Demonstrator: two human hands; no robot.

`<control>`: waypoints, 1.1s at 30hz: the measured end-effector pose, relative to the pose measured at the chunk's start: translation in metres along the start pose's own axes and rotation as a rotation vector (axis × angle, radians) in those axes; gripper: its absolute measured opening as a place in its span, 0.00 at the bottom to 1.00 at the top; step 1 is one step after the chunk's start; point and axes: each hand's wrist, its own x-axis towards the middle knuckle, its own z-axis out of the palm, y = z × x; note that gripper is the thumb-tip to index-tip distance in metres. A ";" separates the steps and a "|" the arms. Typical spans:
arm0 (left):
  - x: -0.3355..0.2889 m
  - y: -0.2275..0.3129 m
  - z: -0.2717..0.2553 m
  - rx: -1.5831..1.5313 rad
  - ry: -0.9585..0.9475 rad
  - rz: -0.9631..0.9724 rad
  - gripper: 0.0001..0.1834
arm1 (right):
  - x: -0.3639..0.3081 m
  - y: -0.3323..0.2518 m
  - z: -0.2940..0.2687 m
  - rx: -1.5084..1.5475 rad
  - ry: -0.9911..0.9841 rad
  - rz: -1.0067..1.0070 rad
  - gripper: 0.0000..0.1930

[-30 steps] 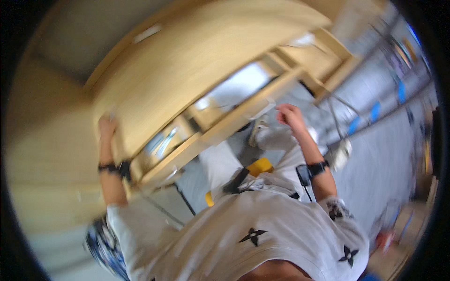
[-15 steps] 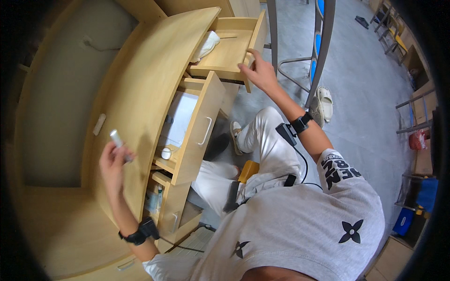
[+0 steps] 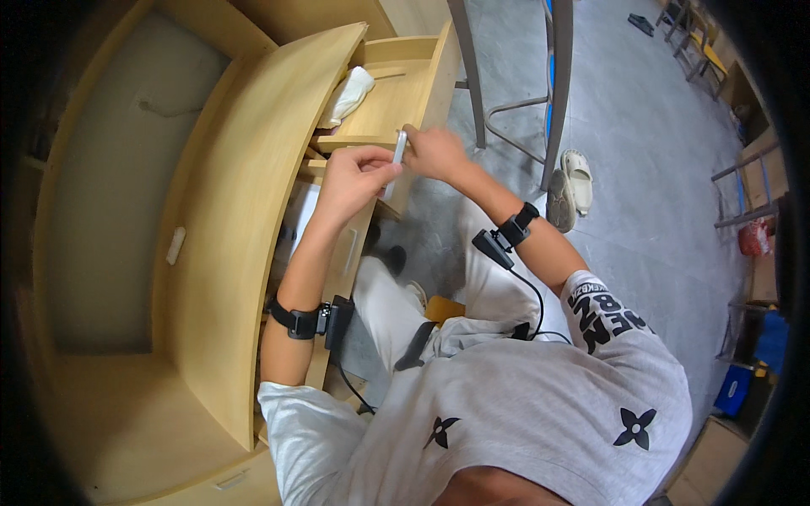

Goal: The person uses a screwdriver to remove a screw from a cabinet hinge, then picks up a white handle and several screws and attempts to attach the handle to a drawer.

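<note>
A slim white tube (image 3: 400, 145) is pinched between the thumb and fingers of my left hand (image 3: 353, 179). My right hand (image 3: 436, 153) meets it from the other side, its fingers bent closed against the tube; part of their grip is hidden. Both hands are over the front of the wooden drawers. Just beyond them is the open upper drawer (image 3: 439, 76), with a crumpled white cloth (image 3: 351, 94) inside. Below my left hand another drawer (image 3: 348, 253) is pulled out, mostly covered by my forearm.
A small white stick-shaped item (image 3: 175, 245) lies on the wooden desktop (image 3: 228, 202) at left. A grey metal-framed stool (image 3: 553, 101) stands beyond my right hand. Pale shoes (image 3: 577, 181) rest on the grey floor. Black straps with cabled devices circle both forearms.
My left hand has carried the white tube rightward from above the desktop to my right hand. My right hand has left the upper drawer's front edge and closed at the tube.
</note>
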 end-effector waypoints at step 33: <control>0.273 -0.082 -0.022 -0.154 -0.525 -0.089 0.09 | 0.051 0.102 -0.011 0.918 0.234 0.526 0.10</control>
